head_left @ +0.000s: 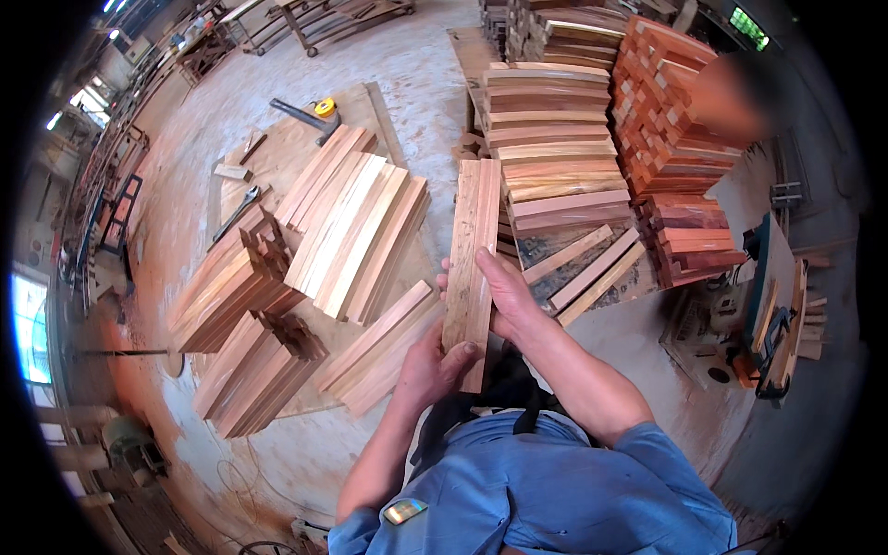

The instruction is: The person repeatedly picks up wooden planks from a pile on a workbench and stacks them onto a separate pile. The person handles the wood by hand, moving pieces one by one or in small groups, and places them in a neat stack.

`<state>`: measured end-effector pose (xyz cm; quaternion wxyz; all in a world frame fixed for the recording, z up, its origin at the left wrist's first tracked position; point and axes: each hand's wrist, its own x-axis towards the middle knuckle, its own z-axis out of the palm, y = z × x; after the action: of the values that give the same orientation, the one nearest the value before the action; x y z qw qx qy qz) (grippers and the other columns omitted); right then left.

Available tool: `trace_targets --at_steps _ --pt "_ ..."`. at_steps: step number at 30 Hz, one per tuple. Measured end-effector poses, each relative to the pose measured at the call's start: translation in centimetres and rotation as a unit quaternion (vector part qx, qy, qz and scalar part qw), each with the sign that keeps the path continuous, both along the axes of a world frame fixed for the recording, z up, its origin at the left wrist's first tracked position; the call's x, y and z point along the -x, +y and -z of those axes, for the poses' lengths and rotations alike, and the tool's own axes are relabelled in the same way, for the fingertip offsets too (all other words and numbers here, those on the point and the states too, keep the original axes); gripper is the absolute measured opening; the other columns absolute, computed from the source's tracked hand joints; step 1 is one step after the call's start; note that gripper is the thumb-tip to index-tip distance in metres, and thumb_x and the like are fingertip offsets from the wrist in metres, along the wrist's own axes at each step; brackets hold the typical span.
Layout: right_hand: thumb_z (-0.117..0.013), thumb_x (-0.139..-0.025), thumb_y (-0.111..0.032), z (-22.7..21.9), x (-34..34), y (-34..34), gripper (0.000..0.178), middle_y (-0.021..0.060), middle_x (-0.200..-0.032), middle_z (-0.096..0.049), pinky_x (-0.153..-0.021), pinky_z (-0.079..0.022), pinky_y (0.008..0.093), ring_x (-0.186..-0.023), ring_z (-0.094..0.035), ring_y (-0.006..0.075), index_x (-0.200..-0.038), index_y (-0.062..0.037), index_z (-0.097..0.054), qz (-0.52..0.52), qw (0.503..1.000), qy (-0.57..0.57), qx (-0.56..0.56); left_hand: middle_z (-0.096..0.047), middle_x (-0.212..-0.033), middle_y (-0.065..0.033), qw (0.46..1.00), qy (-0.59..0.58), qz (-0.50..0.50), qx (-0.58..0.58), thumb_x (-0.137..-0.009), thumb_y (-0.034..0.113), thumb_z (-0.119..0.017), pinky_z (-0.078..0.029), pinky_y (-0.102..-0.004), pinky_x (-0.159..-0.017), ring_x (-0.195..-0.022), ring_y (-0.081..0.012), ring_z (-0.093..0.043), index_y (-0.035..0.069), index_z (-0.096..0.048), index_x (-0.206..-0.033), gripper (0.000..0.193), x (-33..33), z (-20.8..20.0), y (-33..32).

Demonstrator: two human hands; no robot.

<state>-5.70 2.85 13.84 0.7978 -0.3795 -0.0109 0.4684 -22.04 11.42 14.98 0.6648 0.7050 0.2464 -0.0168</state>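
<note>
Two or more wooden slats (469, 222), pressed side by side, are held lengthwise in front of my body. My left hand (435, 368) is closed around their near end, its thumb lying on top. Farther along, my right hand (504, 291) grips their right side, with some fingertips showing past the left edge. Left of the hands, a loose pair of slats (379, 338) lies on a board. Beyond it sits a wide stack of slats (356, 236), light and reddish brown. Two more stacked bundles, a farther one (222, 287) and a nearer one (254, 375), stand at its left.
A hammer (305, 117), a yellow tape measure (325, 107) and a wrench (237, 213) lie on the board (277, 157). At right, a pallet carries a tall slat stack (555, 139) and several loose strips (597, 268). Reddish blocks (661, 102) are piled behind.
</note>
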Motion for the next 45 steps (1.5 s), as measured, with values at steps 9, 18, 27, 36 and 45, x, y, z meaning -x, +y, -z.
trace_targets --at_steps 9,18,27,36,45 --pt "-0.021 -0.106 -0.051 -1.3 4.3 4.3 0.063 0.0174 -0.128 -0.059 -0.099 -0.05 0.0475 -0.115 -0.06 0.0307 -0.138 -0.0014 -0.045 0.01 0.997 0.068 -0.026 -0.056 -0.127 -0.0306 0.954 -0.056 -0.016 -0.295 -0.075 0.026 -0.081 -0.048 -0.0458 -0.096 -0.115 -0.0436 -0.057 -0.005 -0.033 -0.144 0.09 1.9 -4.3 3.0" --pt "-0.034 -0.106 -0.019 -1.7 11.4 6.5 0.046 0.0164 -0.14 -0.049 -0.109 -0.04 0.0369 -0.127 -0.05 0.0256 -0.147 0.0031 -0.033 -0.175 0.965 -0.194 -0.019 -0.055 -0.123 -0.0277 0.948 -0.01 -0.125 -0.294 -0.074 0.025 -0.079 -0.045 -0.046 -0.099 -0.115 -0.0445 -0.054 -0.004 -0.04 -0.139 0.082 8.9 -6.7 8.1" --pt "-0.042 -0.106 -0.029 1.5 7.9 3.7 0.05 0.0182 -0.13 -0.057 -0.088 -0.054 0.036 -0.108 -0.061 0.024 -0.144 0.0022 -0.036 -0.186 0.968 -0.159 0.059 -0.057 -0.115 -0.0176 0.803 0.132 -0.085 -0.575 -0.066 0.014 -0.08 -0.041 -0.0441 -0.1 -0.11 -0.035 -0.05 0.002 -0.052 -0.128 0.068 25.7 -7.7 20.5" --pt "-0.043 -0.106 -0.028 3.6 8.3 1.7 0.036 0.0138 -0.111 -0.064 -0.076 -0.056 0.0329 -0.091 -0.066 0.0204 -0.131 -0.0016 -0.047 -0.155 0.974 -0.111 0.123 -0.052 -0.115 -0.0176 0.813 0.213 -0.072 -0.537 -0.066 0.009 -0.078 -0.041 -0.045 -0.098 -0.109 -0.0373 -0.048 0.005 -0.052 -0.134 0.073 31.3 -3.8 24.6" --pt "-0.043 -0.107 -0.028 5.3 9.1 -0.3 0.04 0.0137 -0.106 -0.066 -0.074 -0.058 0.0313 -0.086 -0.067 0.0184 -0.133 0.0018 -0.046 -0.126 0.97 -0.089 0.19 -0.045 -0.141 -0.023 0.782 0.186 -0.091 -0.588 -0.074 0.012 -0.076 -0.032 -0.0498 -0.113 -0.133 -0.0428 -0.039 0.001 -0.041 -0.144 0.079 29.8 -1.8 24.9"
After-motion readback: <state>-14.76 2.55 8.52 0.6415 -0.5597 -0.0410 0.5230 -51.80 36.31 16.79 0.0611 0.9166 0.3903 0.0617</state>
